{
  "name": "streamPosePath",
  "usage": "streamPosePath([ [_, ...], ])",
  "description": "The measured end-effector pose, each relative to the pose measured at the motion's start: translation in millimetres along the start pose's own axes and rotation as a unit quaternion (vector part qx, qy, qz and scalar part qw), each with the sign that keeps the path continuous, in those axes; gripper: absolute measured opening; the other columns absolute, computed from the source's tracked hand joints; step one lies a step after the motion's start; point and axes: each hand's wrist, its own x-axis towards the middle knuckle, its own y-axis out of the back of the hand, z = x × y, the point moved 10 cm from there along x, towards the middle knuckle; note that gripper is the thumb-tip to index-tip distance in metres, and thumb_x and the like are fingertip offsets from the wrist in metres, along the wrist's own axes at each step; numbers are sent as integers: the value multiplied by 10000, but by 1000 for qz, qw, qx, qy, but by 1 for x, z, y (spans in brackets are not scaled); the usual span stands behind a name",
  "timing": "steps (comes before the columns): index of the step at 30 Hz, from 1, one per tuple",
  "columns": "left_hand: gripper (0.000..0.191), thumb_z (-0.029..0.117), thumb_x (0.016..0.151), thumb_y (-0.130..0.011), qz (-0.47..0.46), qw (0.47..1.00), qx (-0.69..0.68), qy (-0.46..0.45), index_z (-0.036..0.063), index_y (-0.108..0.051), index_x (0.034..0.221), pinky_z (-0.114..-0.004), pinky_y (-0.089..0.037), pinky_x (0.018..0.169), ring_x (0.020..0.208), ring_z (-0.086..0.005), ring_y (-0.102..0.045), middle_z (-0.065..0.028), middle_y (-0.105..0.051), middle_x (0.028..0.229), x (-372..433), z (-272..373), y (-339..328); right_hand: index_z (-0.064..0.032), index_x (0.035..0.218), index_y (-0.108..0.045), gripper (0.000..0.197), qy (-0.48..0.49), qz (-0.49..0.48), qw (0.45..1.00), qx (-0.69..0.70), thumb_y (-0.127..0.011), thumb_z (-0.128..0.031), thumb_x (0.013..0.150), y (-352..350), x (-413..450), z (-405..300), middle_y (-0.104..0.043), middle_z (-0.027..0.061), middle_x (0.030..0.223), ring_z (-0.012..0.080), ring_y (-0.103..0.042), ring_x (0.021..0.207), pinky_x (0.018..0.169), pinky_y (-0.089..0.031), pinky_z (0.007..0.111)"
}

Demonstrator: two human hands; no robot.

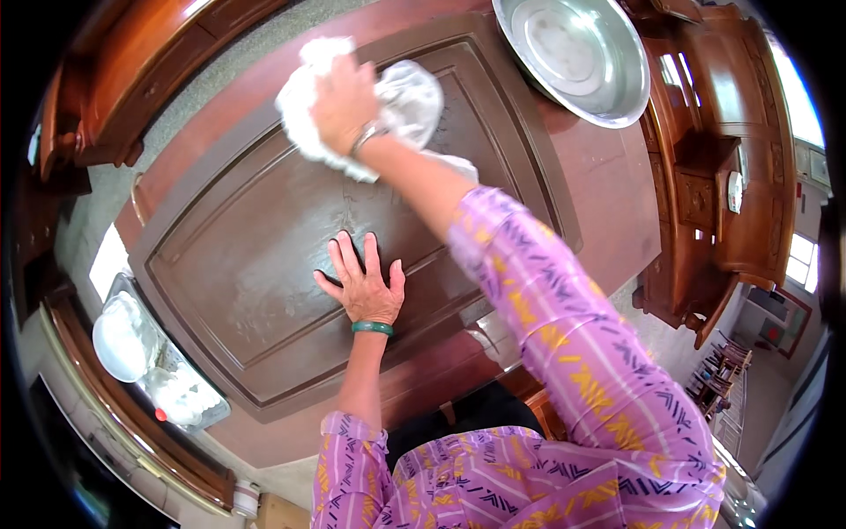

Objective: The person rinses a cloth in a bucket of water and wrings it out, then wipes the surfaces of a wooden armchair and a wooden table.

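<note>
A dark brown panel with a raised border, like a wooden cabinet door, lies flat on a reddish-brown table. My left hand rests palm down on its near part, fingers apart, with a green bangle at the wrist. Toward the panel's far edge, my right hand bears down on a bunched white cloth, blurred as if in motion. The cloth spreads on both sides of that hand, and its fingertips are partly lost in the folds. Faint streaks mark the panel's surface between my hands.
A large metal basin stands at the table's far right corner. On the left, a tray carries white bowl-like items and a red-capped item. Carved wooden seats flank the table, with another wooden bench at far left.
</note>
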Motion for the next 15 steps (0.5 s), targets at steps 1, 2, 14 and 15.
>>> streamPosePath([
  [1,579,394,788,-566,1,1000,3,-2,188,-401,1304,-669,-120,968,1320,-353,-246,-176,-282,1424,1,-1,1,-49,1137,-539,435,34,-32,998,49,-476,-350,830,-5,-1,-29,-476,208,1188,307,-384,1146,891,-305,490],
  [2,577,395,799,-550,-3,1000,-3,-9,173,-398,1309,-669,-116,969,1327,-350,-233,-167,-272,1430,0,3,-2,-55,1168,-528,447,76,0,996,41,-469,-350,838,-9,-11,-59,-453,207,1235,300,-356,1197,933,-277,521],
  [14,539,390,790,-573,8,1000,-25,8,170,-465,1270,-644,-122,986,1326,-318,-252,-138,-291,1430,4,4,3,-47,1378,-286,735,-172,48,981,-71,-396,-544,848,25,-15,190,-307,234,1386,385,-209,1313,983,-143,665],
  [15,539,388,787,-576,7,1000,-14,9,172,-467,1268,-645,-124,985,1325,-318,-253,-138,-293,1428,3,0,4,-20,1312,-362,668,-167,68,977,-115,-442,-501,856,37,-28,187,-371,230,1316,381,-299,1243,945,-243,617],
])
